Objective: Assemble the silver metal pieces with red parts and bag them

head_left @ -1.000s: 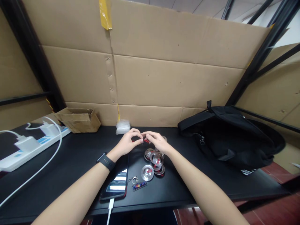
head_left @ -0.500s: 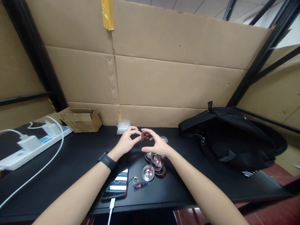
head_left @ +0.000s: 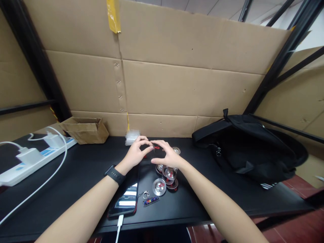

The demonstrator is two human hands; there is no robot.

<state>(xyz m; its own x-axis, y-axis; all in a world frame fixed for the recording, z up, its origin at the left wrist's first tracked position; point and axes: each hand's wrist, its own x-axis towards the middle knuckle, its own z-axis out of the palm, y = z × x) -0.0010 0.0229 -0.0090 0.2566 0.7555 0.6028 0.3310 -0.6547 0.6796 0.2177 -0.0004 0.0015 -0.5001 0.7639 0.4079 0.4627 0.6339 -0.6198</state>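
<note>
The rear of the black table [head_left: 63, 189] is closed off by a cardboard wall [head_left: 162, 87], with yellow tape [head_left: 113, 18] fixed near its top. A metal disc [head_left: 153, 148] fitted with a red loop [head_left: 157, 147] is held above the table, nearly edge-on to the view, between the thumb and fingertips of the left hand [head_left: 137, 152]. The right hand [head_left: 169, 154] is opened wide, with its thumb spread well apart from its fingers; its fingertips are positioned just beside the held disc, and whether contact is made cannot be told. A loose pile of discs [head_left: 169, 173] is partly covered by the right hand. A single disc [head_left: 159, 187] is laid at the near left edge of the pile. A key ring [head_left: 146, 194] with a printed tag [head_left: 151, 201] is placed to the right of a phone [head_left: 124, 199], into which a white cable [head_left: 120, 221] is plugged. Plastic bags [head_left: 132, 138] are stacked beyond the left hand. A cardboard box [head_left: 86, 131] and a power strip [head_left: 42, 161] are set at the left, and a black bag [head_left: 253, 148] at the right
</note>
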